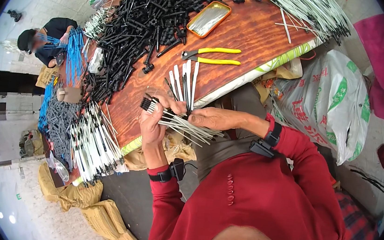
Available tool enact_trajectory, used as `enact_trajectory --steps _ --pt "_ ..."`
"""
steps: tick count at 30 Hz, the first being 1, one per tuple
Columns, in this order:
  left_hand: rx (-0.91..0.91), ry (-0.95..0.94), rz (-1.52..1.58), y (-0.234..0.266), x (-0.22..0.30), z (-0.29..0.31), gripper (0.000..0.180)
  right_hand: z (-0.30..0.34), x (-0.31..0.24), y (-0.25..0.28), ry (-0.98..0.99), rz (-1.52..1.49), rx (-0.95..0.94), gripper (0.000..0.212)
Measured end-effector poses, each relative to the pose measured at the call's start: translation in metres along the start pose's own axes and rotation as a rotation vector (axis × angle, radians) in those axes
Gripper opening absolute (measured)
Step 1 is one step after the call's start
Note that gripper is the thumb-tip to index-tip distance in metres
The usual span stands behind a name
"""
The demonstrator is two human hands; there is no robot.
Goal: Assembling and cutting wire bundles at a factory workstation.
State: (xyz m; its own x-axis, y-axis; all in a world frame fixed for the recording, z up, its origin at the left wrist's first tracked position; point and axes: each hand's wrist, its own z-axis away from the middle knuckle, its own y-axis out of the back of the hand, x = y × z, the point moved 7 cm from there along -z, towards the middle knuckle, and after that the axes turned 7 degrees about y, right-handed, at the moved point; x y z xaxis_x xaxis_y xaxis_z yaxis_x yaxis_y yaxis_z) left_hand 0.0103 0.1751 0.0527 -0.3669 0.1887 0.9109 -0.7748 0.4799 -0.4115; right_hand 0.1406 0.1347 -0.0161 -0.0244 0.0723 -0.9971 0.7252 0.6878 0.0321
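Near the table's front edge, my left hand (153, 119) is closed round a bundle of thin white rods (186, 128). Their black ends (149, 104) stick out at its upper left, and the pale lengths run right beneath my right hand (211, 118). That hand is closed with its fingertips against the bundle; what they pinch is hidden. Just beyond both hands, several flat white strips and dark rods (185, 84) fan out on the wooden table (158, 81). Farther off lie cutting pliers (213, 55) with yellow handles.
A large heap of black plastic parts (153, 17) covers the table's far left. An orange-rimmed tray (209, 19) lies beside it. White rods are piled at far right (306, 10) and near left (96, 142). A plastic bag (329, 101) stands at right. Another person (53, 40) handles blue rods.
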Motion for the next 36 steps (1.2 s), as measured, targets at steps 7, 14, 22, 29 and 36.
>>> enact_trajectory --steps 7,14,22,29,36 --pt "-0.049 -0.004 0.04 0.004 0.022 -0.011 0.025 -0.001 -0.039 0.061 0.035 0.391 0.156 0.041" --pt "0.004 0.142 -0.237 -0.015 -0.008 -0.016 0.029 0.01 -0.067 0.112 0.291 1.077 0.708 0.031" --pt "-0.013 0.063 -0.154 -0.02 0.001 -0.019 0.026 0.019 -0.053 0.141 -0.035 1.32 0.624 0.017" --pt "0.035 0.023 -0.169 -0.028 -0.002 -0.021 0.026 0.037 -0.079 0.141 0.062 1.311 0.809 0.014" --pt "-0.119 0.039 -0.517 -0.047 -0.007 -0.021 0.027 -0.046 -0.047 0.093 0.041 -0.113 0.196 0.032"
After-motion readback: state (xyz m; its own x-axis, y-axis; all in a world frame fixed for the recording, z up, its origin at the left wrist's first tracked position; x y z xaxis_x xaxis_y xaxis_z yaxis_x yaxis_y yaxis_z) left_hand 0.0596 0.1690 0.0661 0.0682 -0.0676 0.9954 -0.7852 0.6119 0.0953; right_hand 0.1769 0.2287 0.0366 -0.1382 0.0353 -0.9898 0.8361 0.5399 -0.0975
